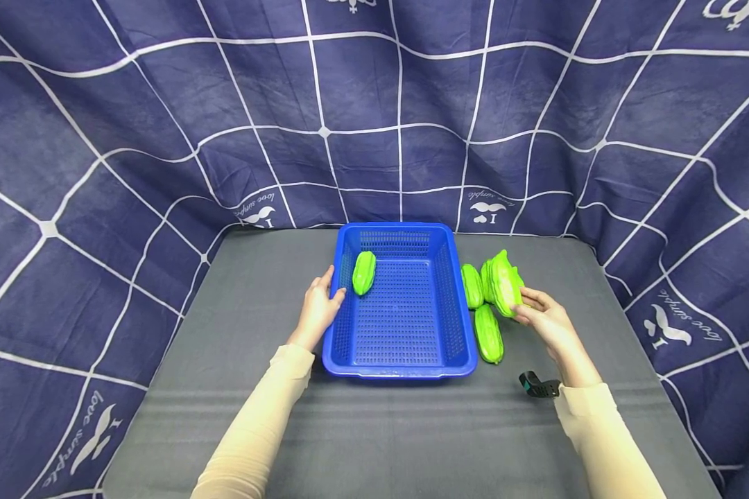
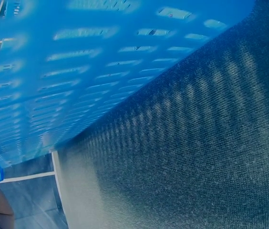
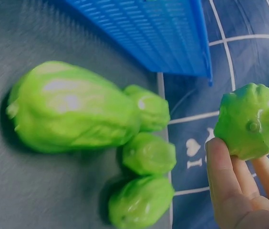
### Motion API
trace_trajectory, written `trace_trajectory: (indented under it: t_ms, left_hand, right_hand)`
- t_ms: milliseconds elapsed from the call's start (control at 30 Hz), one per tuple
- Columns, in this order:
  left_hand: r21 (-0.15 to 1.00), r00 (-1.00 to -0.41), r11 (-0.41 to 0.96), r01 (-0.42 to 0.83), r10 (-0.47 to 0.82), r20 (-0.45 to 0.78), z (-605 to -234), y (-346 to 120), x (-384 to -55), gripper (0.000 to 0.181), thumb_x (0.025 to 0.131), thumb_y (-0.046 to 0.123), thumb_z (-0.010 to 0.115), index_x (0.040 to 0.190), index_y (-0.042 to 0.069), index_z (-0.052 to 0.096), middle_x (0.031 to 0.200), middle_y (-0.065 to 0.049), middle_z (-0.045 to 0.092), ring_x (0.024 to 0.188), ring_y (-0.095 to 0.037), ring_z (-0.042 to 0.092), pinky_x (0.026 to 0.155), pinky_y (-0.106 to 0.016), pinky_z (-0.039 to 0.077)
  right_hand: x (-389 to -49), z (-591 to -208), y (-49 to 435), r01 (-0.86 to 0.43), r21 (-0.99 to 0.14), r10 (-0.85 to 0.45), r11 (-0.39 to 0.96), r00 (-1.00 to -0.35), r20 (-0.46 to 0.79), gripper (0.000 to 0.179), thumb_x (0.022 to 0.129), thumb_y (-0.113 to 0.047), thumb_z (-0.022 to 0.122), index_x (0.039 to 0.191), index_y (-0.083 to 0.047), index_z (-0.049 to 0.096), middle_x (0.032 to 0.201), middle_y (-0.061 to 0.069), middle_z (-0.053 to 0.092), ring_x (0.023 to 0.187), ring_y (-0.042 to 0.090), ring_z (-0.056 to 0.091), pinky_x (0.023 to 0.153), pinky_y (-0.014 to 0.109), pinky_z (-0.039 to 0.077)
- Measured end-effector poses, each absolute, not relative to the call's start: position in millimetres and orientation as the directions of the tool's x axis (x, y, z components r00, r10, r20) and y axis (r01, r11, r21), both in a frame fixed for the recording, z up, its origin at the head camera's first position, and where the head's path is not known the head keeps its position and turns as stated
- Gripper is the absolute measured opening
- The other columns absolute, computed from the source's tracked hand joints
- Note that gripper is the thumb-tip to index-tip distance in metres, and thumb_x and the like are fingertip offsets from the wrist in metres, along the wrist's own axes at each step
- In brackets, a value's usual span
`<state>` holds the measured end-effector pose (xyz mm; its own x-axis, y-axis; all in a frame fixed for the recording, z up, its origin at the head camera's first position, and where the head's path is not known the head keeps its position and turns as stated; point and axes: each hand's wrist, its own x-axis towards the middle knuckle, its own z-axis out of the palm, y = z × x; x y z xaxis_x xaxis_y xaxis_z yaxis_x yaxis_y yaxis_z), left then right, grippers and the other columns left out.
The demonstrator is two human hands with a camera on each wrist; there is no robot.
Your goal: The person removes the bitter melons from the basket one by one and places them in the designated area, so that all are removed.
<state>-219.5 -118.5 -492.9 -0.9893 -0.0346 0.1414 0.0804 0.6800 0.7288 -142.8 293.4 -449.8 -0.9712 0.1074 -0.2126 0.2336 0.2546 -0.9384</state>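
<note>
Holding one shiny green ridged vegetable [image 1: 507,291] in its fingers, the right hand [image 1: 546,319] is at the right of the rectangular blue plastic basket [image 1: 399,371], near similar loose vegetables [image 1: 488,334]. The left hand [image 1: 317,308] grips the basket's left rim, close to one green ridged piece [image 1: 364,274] lying inside.

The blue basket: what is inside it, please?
Inside the basket, one green vegetable lies at the left side, toward the far end. What lies directly under it is covered and cannot be seen.

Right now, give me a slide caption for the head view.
Right hand holding a green gourd beside a blue basket, left hand at the basket's rim.
</note>
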Motion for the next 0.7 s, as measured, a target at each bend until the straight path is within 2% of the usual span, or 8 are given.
trace_trajectory:
  t_ms: [300,533,700]
  left_hand:
    - [0.728,-0.989,0.680,0.084,-0.032,0.144,-493,-119,-219,0.061,0.092,0.016,0.064,0.147,-0.001,0.043,0.105,-0.022,0.060,0.090,-0.034,0.057,0.091,-0.050,0.048]
    - [0.733,-0.991,0.677,0.069,-0.035,0.126,-491,-119,-219,0.061,0.093,0.016,0.064,0.148,0.001,0.042,0.108,-0.022,0.060,0.093,-0.035,0.058,0.093,-0.050,0.047]
    - [0.733,-0.992,0.677,0.068,-0.035,0.124,-492,-119,-219,0.061,0.093,0.017,0.064,0.148,0.002,0.042,0.109,-0.022,0.060,0.094,-0.035,0.058,0.094,-0.050,0.047]
  right_hand:
    - [-120,-459,306,0.255,-0.914,0.162,0.315,-0.963,-0.213,0.065,0.097,-0.019,0.059,0.149,0.008,0.031,0.145,0.032,0.040,0.089,-0.012,0.056,0.080,0.012,0.050]
    - [-107,-469,312,0.261,-0.891,0.137,0.372,-0.965,-0.225,0.060,0.098,-0.012,0.056,0.147,0.010,0.031,0.143,0.035,0.040,0.086,-0.019,0.052,0.078,0.010,0.049]
    - [-99,-474,314,0.281,-0.866,0.136,0.413,-0.960,-0.247,0.061,0.097,-0.017,0.058,0.147,0.009,0.033,0.142,0.034,0.042,0.087,-0.014,0.054,0.078,0.011,0.049]
